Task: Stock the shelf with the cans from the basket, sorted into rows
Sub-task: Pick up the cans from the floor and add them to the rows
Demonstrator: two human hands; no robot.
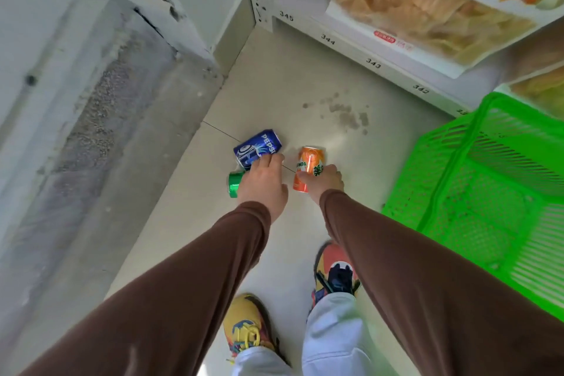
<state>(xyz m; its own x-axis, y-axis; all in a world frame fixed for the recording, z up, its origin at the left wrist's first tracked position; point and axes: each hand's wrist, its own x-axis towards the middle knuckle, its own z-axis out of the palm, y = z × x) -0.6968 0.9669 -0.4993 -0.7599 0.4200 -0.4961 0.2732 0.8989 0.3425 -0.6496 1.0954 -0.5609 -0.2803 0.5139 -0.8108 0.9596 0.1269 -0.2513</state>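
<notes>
Left hand (264, 183) held blue Pepsi aluminium can (258, 148) plus green can (235, 185); right hand (323, 180) gripped orange Mirinda can (308, 168). All left of green plastic basket (476, 192), which looked empty. Advice: shelve by colour, one can per placement.

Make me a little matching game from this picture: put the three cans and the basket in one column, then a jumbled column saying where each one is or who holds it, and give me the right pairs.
Things
1. blue can
2. green can
3. orange can
4. green basket

Places
A. gripped by the right hand
B. standing on the floor at the right, beside the shelf
C. under the fingers of the left hand
D. mostly hidden under the left hand, only its end showing

Pairs: 1-C, 2-D, 3-A, 4-B
</notes>
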